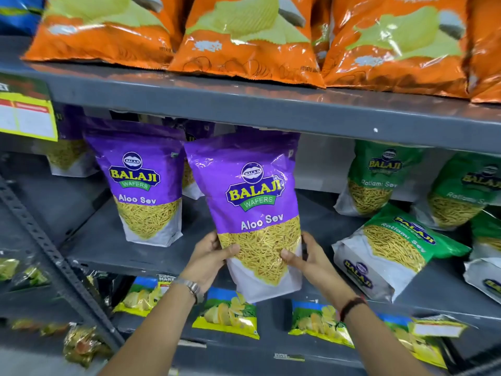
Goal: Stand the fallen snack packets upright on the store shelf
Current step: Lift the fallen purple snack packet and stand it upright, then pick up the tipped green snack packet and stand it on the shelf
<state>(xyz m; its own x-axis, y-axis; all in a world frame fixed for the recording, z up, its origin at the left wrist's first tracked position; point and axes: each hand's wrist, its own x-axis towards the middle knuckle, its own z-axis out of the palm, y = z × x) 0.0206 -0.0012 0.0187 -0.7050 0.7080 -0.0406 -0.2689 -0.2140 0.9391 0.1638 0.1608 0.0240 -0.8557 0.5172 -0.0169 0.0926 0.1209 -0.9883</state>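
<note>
I hold a purple Aloo Sev packet (249,202) upright in front of the middle shelf (108,248), its bottom below the shelf's front edge. My left hand (208,261) grips its lower left side and my right hand (306,256) its lower right side. A second purple Aloo Sev packet (141,183) stands upright on the shelf to the left. A green Ratlami Sev packet (390,248) lies fallen on the shelf to the right, bottom end towards me. Another fallen packet (485,270) shows at the right edge.
Two green Ratlami Sev packets (376,180) (466,191) lean at the back right. Orange chip bags (244,36) fill the upper shelf. Small yellow and blue chip packets (227,313) lie on the lower shelf. A yellow price tag (27,115) hangs at the left.
</note>
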